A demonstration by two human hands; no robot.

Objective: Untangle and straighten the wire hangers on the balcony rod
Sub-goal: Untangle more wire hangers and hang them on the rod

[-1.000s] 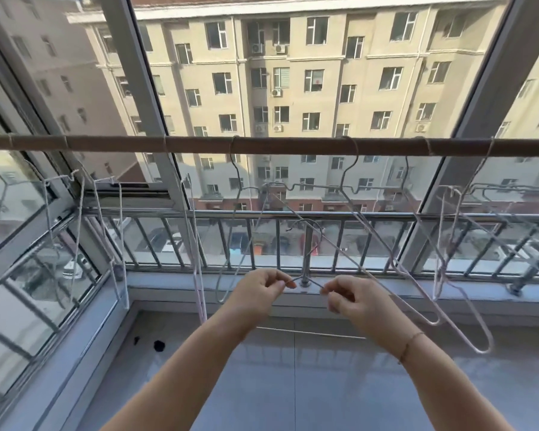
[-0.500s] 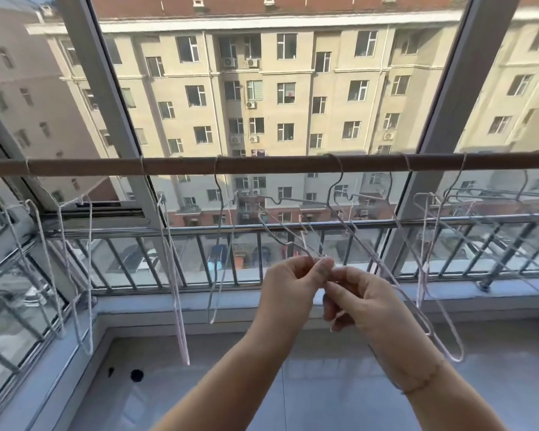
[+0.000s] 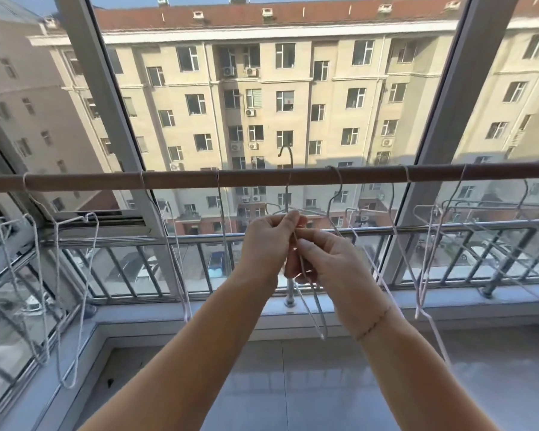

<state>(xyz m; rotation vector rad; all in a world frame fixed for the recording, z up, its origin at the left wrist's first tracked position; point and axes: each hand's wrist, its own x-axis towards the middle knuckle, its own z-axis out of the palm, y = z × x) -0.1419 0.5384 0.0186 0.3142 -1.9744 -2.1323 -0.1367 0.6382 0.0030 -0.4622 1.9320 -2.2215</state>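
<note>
A brown balcony rod [image 3: 184,179] runs across the view with several thin wire hangers on it. My left hand [image 3: 266,244] and my right hand [image 3: 327,262] meet just below the rod's middle, both pinched on one wire hanger [image 3: 316,315]. Its hook [image 3: 287,150] sticks up above the rod, free of it, and its bent body dangles below my hands. More hangers [image 3: 69,306] hang at the left, and a tangled bunch [image 3: 430,265] hangs to the right of my hands.
Behind the rod stand slanted window frames [image 3: 112,119] and a metal railing [image 3: 448,231]. A white sill [image 3: 199,309] runs below it, with grey tiled floor [image 3: 293,384] underneath. An apartment block fills the view outside.
Both hands rose from low near the sill to just under the rod and closed together on the hanger. Its hook now pokes above the rod. The camera tilted up.
</note>
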